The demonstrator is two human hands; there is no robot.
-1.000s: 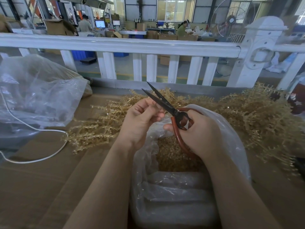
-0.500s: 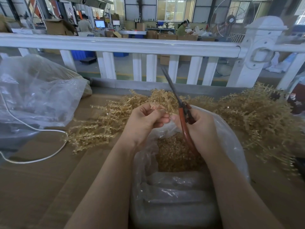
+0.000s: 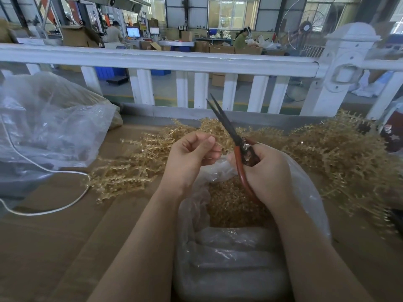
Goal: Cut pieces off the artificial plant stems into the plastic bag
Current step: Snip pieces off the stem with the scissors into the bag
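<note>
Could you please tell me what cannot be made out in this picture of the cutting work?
Head view only:
- What the left hand pinches: too thin and blurred.
- Scissors handle loops: hidden inside the right hand.
- Plastic bag bottom: cut off by the lower edge.
- Stem pile: runs past the right edge.

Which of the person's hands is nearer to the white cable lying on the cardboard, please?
Left. The left hand hangs over the near edge of the golden stems, to the right of the white cable. The right hand, gripping the scissors, is farther right, above the plastic bag.
</note>
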